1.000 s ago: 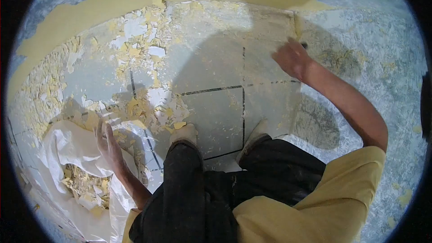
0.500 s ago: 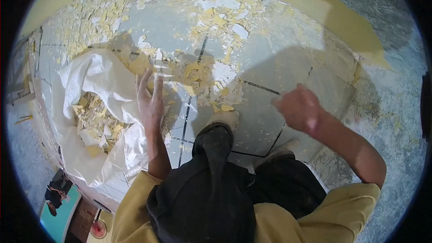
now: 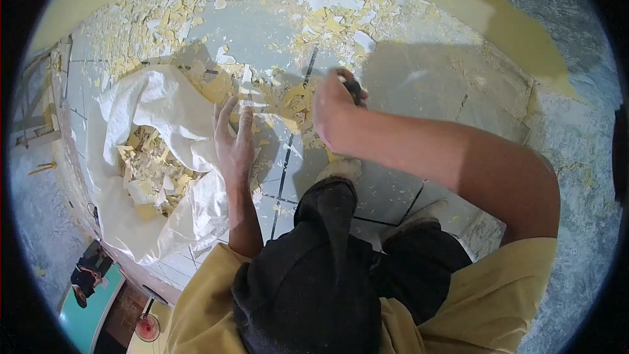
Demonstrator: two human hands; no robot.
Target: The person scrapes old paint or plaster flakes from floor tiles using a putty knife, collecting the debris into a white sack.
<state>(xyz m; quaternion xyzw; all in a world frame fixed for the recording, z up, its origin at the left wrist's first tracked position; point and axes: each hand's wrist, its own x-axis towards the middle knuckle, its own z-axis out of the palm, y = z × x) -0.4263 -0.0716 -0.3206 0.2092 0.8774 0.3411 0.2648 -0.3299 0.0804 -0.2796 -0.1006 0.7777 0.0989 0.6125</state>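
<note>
My left hand (image 3: 234, 147) reaches down beside the right edge of a white woven sack (image 3: 147, 101), fingers spread and dusty, apparently holding nothing. Its fingertips are near yellow and white paint flakes (image 3: 298, 99) on the grey tiled floor (image 3: 252, 29). Inside the sack's wide mouth lies a heap of similar flakes (image 3: 152, 170). My right hand (image 3: 334, 111) is closed around a dark, rounded object (image 3: 354, 90) just above the floor, right of the flakes. Most of that object is hidden by the fingers, so its kind cannot be made out.
More flakes (image 3: 144, 23) cover the floor along the yellow wall base (image 3: 517, 23). My shoes (image 3: 341, 170) stand close to the flakes. At lower left are a person (image 3: 84, 278) by a green-topped table (image 3: 108, 295) and a red fan (image 3: 148, 326).
My right hand has swept left across the floor to beside the flakes, and the dark object now shows in it. My left hand keeps its place by the sack; the view has shifted slightly.
</note>
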